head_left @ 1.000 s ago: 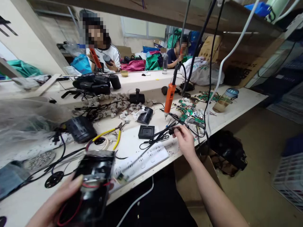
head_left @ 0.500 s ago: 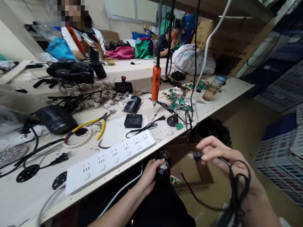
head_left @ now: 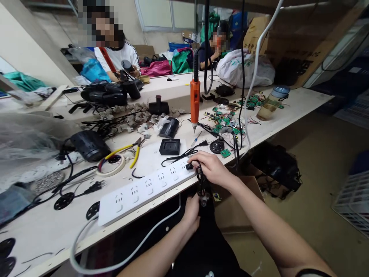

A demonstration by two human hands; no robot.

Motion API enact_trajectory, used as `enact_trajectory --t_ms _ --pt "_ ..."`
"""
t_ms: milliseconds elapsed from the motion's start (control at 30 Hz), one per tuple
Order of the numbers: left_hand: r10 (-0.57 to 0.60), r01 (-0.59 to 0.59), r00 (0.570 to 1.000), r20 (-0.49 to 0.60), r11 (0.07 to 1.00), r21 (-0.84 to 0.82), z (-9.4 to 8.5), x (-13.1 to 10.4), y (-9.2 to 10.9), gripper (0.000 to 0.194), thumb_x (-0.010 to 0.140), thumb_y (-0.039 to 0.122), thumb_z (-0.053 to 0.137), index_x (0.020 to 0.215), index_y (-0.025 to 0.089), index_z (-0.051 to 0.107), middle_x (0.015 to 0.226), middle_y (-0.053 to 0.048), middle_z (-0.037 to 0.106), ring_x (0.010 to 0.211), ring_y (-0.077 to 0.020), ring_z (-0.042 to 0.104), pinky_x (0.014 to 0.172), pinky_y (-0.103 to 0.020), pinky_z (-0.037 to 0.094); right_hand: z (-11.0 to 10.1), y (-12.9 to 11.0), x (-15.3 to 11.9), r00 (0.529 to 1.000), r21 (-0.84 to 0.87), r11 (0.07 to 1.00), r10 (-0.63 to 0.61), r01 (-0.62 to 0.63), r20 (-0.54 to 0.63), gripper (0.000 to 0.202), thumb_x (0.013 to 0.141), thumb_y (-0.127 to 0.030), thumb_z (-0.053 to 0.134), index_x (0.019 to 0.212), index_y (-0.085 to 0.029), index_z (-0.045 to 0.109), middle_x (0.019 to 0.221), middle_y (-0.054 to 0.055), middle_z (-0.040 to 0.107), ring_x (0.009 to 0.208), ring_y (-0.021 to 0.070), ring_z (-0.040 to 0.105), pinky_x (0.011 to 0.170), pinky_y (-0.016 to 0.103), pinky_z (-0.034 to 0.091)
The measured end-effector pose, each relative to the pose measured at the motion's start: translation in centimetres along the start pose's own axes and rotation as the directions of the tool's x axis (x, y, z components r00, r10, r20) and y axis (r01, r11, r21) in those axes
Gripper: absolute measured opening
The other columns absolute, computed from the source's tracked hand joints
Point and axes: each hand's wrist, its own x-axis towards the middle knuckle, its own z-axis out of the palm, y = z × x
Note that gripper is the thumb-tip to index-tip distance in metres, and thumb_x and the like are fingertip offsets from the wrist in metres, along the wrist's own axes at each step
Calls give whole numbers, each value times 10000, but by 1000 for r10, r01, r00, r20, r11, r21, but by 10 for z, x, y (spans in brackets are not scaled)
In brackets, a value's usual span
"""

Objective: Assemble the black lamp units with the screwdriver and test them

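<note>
Seemingly, right hand (head_left: 211, 167) pinches plastic plug (head_left: 189, 166).

Right hand (head_left: 211, 167) moved to the power strip (head_left: 154, 191), black plug (head_left: 189, 166) brought to its end socket (head_left: 183, 165)

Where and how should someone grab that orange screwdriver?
Probably around the middle of the orange screwdriver, from the near side, with the hand wrapping it sideways: its slim body is upright, tip down, with nothing in front of it from this view.
</note>
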Motion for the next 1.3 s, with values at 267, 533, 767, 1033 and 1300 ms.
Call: enact_trajectory --t_ms 267,533,767,1033,1300 --pt "-76 77 997 33 997 -29 1 -4 9 117 765 204 632 807 100 663 637 -55 678 533 -152 614 533 -244 467 8 8 35 978 -127 986 -78 104 192 246 848 -7 484 906 -133 687 854 57 662 793 142 597 734 239 456" --pt "-178 179 984 20 982 -59 2 -8 23 294 881 344 457 805 132 647 583 -42 650 477 -156 595 473 -251 483 0 -1 45 934 -214 966 -64 146 351 272 810 23 479 894 -126 690 877 66 665 821 154 592 768 246 445" --pt "-297 296 954 -38 955 -31 7 -6 34 200 883 232 441 800 136 596 552 -25 602 455 -164 580 552 -319 544 7 6 52 907 -249 959 -15 132 421 300 806 35 471 887 -126 711 909 85 681 846 167 610 796 251 444" --pt "-349 350 936 -54 937 3 21 -8 42 281 903 175 349 1025 116 595 790 -84 667 650 -217 667 644 -393 575 3 8 57 877 -280 954 40 109 478 291 853 -29 470 904 -165 723 928 58 689 826 168 600 732 250 415" --pt "-375 383 922 -97 921 73 26 -9 37 347 954 206 289 1198 122 522 845 -89 663 662 -216 667 622 -385 577 -25 -34 6 962 -285 958 64 15 266 475 842 4 484 1311 -65 482 1118 135 628 993 188 593 844 278 456"
